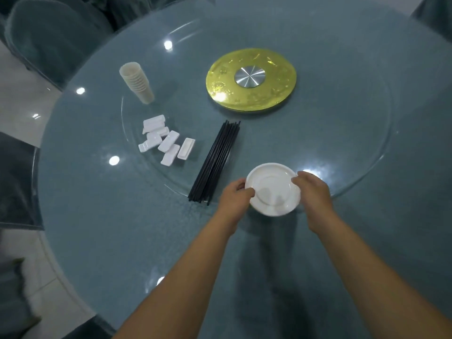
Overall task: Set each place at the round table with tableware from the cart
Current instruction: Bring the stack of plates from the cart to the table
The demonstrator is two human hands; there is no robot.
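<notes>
A white plate sits at the near edge of the glass turntable on the round table. My left hand grips its left rim with thumb on top. My right hand grips the right rim the same way. Whether it is a single plate or a small stack, I cannot tell. Left of the plate lies a bundle of black chopsticks. Further left are several white chopstick rests in a loose heap and a tilted stack of cream cups.
A gold disc with a steel hub marks the table's centre. Chairs in teal covers stand at the far left, the left edge and the far right corner. White floor shows at the left.
</notes>
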